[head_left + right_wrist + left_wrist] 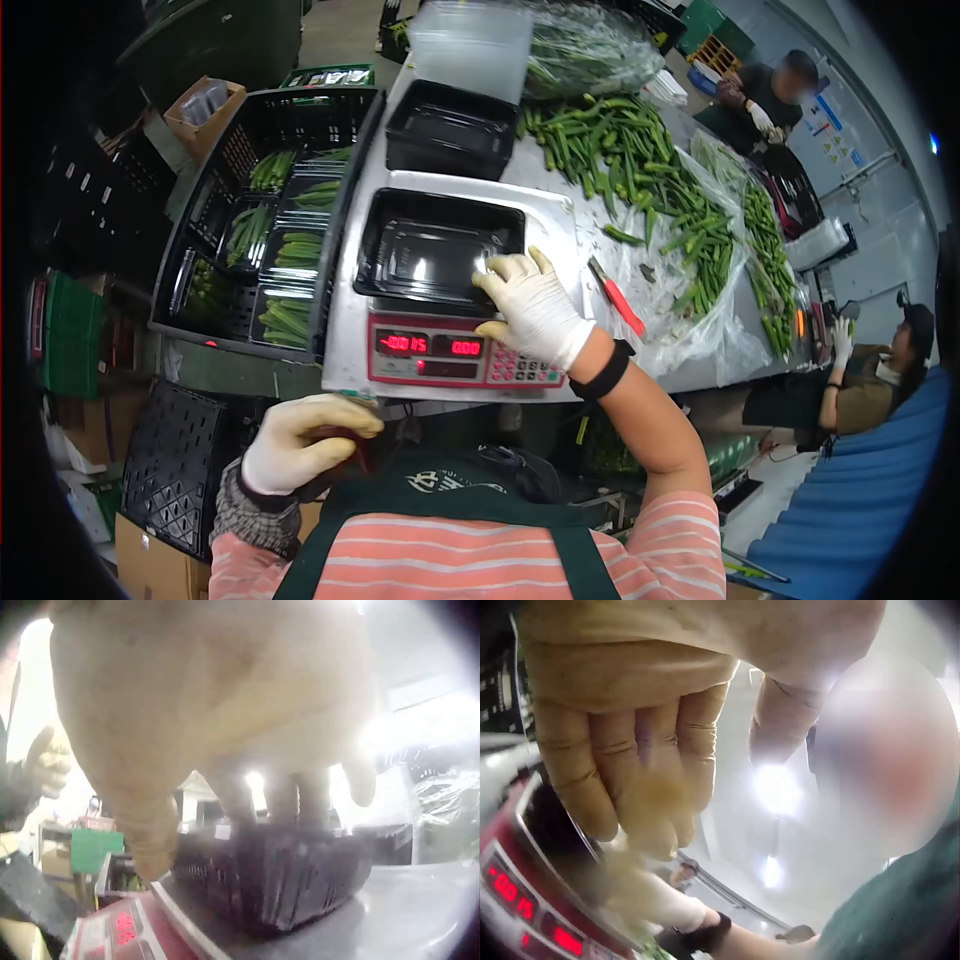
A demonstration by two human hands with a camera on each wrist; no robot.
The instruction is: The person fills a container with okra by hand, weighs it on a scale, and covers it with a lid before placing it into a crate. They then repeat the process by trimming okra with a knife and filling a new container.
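My gloved right hand [535, 305] grips the near right corner of a black plastic tray [440, 240], fingers over its rim and thumb at the near side. The tray is over the metal pan [550, 215] of a red scale, whose display [425, 345] glows red. In the right wrist view the tray wall [300, 877] hides the fingertips. To the left of the scale's front, my gloved left hand [310, 445] is raised before the apron. Its fingers [570, 772] bend loosely with nothing between them in the left wrist view.
Stacked black trays [450, 130] stand behind the scale. A black crate [335, 290] at left holds trays of okra. Loose okra [620, 150] lies on the right with plastic sheeting and a red-handled knife [620, 300]. Two people work farther right.
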